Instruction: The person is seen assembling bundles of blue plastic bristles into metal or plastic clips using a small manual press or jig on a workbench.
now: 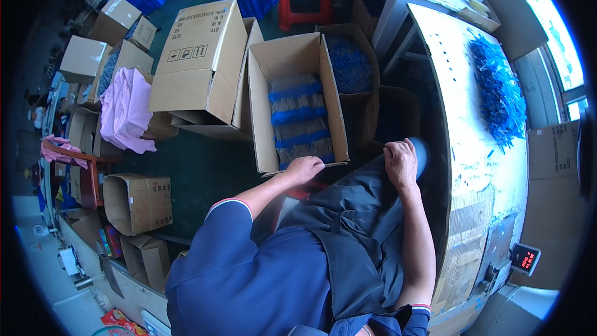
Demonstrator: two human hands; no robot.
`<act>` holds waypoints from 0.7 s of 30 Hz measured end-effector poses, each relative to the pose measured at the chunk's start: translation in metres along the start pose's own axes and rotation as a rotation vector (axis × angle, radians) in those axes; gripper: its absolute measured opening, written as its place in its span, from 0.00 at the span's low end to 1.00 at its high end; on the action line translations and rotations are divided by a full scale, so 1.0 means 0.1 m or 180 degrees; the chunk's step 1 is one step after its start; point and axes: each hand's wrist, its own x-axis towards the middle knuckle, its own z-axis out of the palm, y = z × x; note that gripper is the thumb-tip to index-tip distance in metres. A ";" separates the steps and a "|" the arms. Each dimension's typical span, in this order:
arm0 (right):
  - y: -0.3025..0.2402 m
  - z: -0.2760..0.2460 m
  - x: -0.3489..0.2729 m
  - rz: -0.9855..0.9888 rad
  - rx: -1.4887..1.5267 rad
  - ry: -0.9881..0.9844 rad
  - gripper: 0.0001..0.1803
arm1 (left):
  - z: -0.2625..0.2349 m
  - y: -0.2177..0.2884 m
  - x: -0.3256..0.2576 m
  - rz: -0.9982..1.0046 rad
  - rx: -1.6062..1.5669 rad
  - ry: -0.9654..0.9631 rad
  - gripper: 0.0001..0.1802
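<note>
An open cardboard box [334, 96] stands in front of me, holding several rows of blue and grey fringed strips [300, 114]. My left hand [303, 170] is closed on the near rim of this box, its fingertips partly hidden. Above my right knee is my right hand [401, 163], with bent, closed fingers. Whatever may be between those fingers is too small to make out. Dark trousers and a dark apron [348, 211] cover my lap. To the right, a pile of shredded blue strips [499, 93] lies on the worktable [463, 168].
A tall closed-sided carton [199, 56] stands left of the open box. Behind it are a red stool [306, 0] and a blue crate [258, 1]. Another carton [349, 65] holds blue strips. Pink cloth [127, 109] drapes over boxes at left. A small digital display [524, 259] sits by the table.
</note>
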 end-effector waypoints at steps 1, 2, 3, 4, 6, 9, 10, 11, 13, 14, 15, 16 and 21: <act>-0.04 -0.02 -0.08 0.0035 0.0129 0.0234 0.04 | 0.02 -0.02 -0.06 0.0267 0.0108 0.0073 0.19; -0.08 -0.05 -0.18 0.0073 0.0252 0.0465 0.05 | 0.05 -0.05 -0.09 0.0320 0.0136 0.0037 0.19; -0.13 -0.06 -0.29 0.0135 0.0235 0.0496 0.05 | 0.07 -0.09 -0.12 0.0208 0.0419 -0.0049 0.17; -0.18 -0.08 -0.34 0.0039 0.0260 0.0674 0.05 | 0.09 -0.14 -0.12 0.0088 0.0710 -0.0094 0.15; -0.29 -0.08 -0.43 -0.0080 0.0323 0.0902 0.06 | 0.05 -0.22 -0.06 0.0097 0.1134 -0.0149 0.12; -0.35 -0.11 -0.56 -0.0080 0.0252 0.1007 0.07 | 0.00 -0.15 0.03 0.0297 0.1677 -0.0259 0.08; -0.35 -0.11 -0.58 -0.0081 0.0284 0.0964 0.08 | -0.03 -0.15 0.05 0.0380 0.1690 -0.0277 0.07; -0.36 -0.11 -0.61 -0.0076 0.0284 0.0985 0.08 | -0.06 -0.16 0.06 0.0459 0.1701 -0.0293 0.07; -0.39 -0.11 -0.65 -0.0078 0.0417 0.0934 0.10 | -0.07 -0.16 0.07 0.0437 0.1694 -0.0322 0.07; -0.41 -0.10 -0.66 -0.0080 0.0421 0.0906 0.11 | -0.08 -0.17 0.07 0.0405 0.1672 -0.0357 0.07; -0.42 -0.10 -0.66 -0.0082 0.0428 0.0910 0.11 | -0.11 -0.18 0.07 0.0401 0.1678 -0.0355 0.07; -0.42 -0.11 -0.67 -0.0109 0.0383 0.0911 0.11 | -0.12 -0.17 0.08 0.0409 0.1710 -0.0388 0.07; -0.37 -0.16 -0.74 -0.0156 0.0323 0.0804 0.12 | -0.20 -0.14 0.10 0.0477 0.1652 -0.0480 0.08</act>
